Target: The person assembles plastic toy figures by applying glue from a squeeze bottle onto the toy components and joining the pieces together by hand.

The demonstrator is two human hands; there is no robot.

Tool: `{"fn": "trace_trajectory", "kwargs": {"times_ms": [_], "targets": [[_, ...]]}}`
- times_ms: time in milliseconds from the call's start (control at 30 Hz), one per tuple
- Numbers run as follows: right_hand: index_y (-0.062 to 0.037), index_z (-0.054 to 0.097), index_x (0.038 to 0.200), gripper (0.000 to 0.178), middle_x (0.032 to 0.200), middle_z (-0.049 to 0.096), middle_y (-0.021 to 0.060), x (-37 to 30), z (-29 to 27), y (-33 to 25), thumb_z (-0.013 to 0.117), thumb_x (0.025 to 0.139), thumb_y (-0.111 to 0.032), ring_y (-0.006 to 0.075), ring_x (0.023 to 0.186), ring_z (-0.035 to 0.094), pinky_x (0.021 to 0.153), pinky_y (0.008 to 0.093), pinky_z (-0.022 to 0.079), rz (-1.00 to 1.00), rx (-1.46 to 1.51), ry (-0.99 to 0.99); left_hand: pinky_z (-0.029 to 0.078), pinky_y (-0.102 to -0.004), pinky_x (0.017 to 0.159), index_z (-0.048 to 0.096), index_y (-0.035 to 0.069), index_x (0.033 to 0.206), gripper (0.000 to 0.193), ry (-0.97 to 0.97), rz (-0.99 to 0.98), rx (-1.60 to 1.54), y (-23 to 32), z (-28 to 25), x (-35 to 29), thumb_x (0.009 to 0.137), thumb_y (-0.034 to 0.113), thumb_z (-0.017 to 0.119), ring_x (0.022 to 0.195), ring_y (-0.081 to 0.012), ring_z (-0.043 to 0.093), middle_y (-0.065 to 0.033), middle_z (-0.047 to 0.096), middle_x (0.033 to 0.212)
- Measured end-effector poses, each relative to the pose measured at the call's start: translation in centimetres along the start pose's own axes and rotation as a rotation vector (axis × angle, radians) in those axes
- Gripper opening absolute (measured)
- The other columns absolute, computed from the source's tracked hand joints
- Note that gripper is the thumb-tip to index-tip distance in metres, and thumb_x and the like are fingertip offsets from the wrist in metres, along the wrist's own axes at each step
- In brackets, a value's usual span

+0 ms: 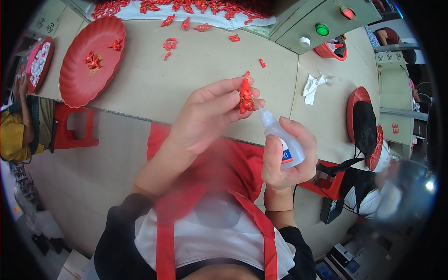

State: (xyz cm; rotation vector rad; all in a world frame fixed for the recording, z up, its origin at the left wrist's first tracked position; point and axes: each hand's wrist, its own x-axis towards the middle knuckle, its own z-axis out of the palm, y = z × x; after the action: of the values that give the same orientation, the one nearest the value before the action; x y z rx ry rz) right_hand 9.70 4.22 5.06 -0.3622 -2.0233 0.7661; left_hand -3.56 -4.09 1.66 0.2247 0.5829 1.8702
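Note:
Between the thumb and fingers of my left hand (210,107) is a small red figurine (246,97) with gold marks, held upright above the table's front edge. My right hand (291,156) is wrapped round a translucent squeeze bottle (285,140) with a white and blue label. The bottle's thin nozzle points up and left, its tip close to or touching the figurine's right side; I cannot tell which. Behind my left fingertips, part of a small red piece (247,73) shows. Several loose red pieces (170,44) lie on the table beyond my hands.
A scalloped red tray (74,70) with a few red pieces stands at the left. Many red figurines lie on white cloth along the back. At right are a crumpled white tissue (312,87), a red basket (343,57) and a machine housing with buttons (322,30). Another person sits far left.

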Motion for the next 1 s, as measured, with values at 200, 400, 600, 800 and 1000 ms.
{"fn": "trace_trajectory", "kwargs": {"times_ms": [200, 400, 600, 800, 1000], "targets": [[0.0035, 0.054, 0.093, 0.036, 0.074, 0.061, 0.0125, 0.09, -0.01, 0.15, 0.066, 0.059, 0.006, 0.0189, 0.051, 0.055, 0.047, 0.0251, 0.045, -0.034, -0.017, 0.0, 0.051, -0.0293, 0.084, 0.043, -0.006, 0.121, 0.036, -0.013, -0.017, -0.011, -0.05, -0.13, 0.13, 0.088, 0.007, 0.048, 0.101, -0.0274, 0.057, -0.0172, 0.056, 0.108], [0.0037, 0.054, 0.093, 0.036, 0.073, 0.061, 0.0121, 0.03, 0.04, 0.04, 0.066, 0.059, 0.006, 0.0186, 0.05, 0.055, 0.047, 0.0245, 0.044, -0.022, 0.0, -0.006, 0.05, -0.0297, 0.084, 0.042, -0.005, 0.121, 0.036, -0.014, -0.031, -0.017, 0.01, -0.2, 0.16, 0.088, 0.007, 0.048, 0.101, -0.0272, 0.057, -0.0172, 0.056, 0.109], [0.0036, 0.054, 0.093, 0.036, 0.072, 0.061, 0.0123, 0.18, 0.14, 0.16, 0.066, 0.059, 0.006, 0.019, 0.051, 0.056, 0.047, 0.025, 0.045, -0.029, 0.008, 0.008, 0.05, -0.0297, 0.084, 0.043, -0.005, 0.121, 0.036, -0.013, -0.035, -0.019, 0.0, -0.1, 0.1, 0.088, 0.007, 0.048, 0.101, -0.027, 0.057, -0.017, 0.056, 0.108], [0.0034, 0.055, 0.092, 0.035, 0.073, 0.061, 0.0122, 0.32, 0.15, 0.11, 0.066, 0.059, 0.006, 0.0195, 0.053, 0.058, 0.048, 0.0255, 0.046, -0.046, -0.007, -0.007, 0.05, -0.0295, 0.084, 0.043, -0.005, 0.121, 0.036, -0.014, -0.039, -0.023, -0.01, -0.09, 0.13, 0.088, 0.007, 0.048, 0.101, -0.0266, 0.058, -0.0168, 0.056, 0.108], [0.0034, 0.055, 0.092, 0.035, 0.074, 0.062, 0.0114, 0.2, 0.17, 0.17, 0.067, 0.059, 0.006, 0.0194, 0.052, 0.058, 0.048, 0.0256, 0.046, -0.029, 0.005, -0.011, 0.05, -0.0286, 0.084, 0.044, -0.005, 0.121, 0.036, -0.004, -0.034, -0.01, -0.01, -0.13, 0.14, 0.087, 0.007, 0.048, 0.1, -0.0261, 0.058, -0.0168, 0.057, 0.108]]}}
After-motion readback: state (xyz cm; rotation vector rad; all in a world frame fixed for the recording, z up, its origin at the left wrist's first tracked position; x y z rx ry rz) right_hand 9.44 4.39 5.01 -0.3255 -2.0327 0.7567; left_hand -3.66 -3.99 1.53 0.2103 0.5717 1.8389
